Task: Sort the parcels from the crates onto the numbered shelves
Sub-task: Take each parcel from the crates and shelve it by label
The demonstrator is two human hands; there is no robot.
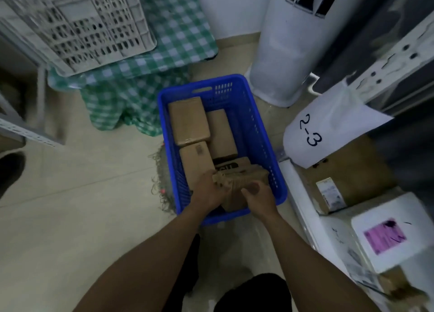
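Parcel [235, 197] between left fingers [217, 185] and right fingers [252, 187], inside blue crate [259, 133]

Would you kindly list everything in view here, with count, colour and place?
blue crate: one, blue, on the floor, centre
loose parcels: at least four, brown, inside the blue crate
held parcel: one, brown, at the crate's near end
grey crate: one, light grey, on the checked cloth
checked cloth: one, green and white, upper left
tower appliance: one, white, beyond the blue crate
shelf: one, white, right
paper label: one, white, marked 2-3, on the shelf
brown box: one, on the shelf
white parcel: one, pink sticker, on the shelf
left hand: grips the held parcel
right hand: grips the held parcel
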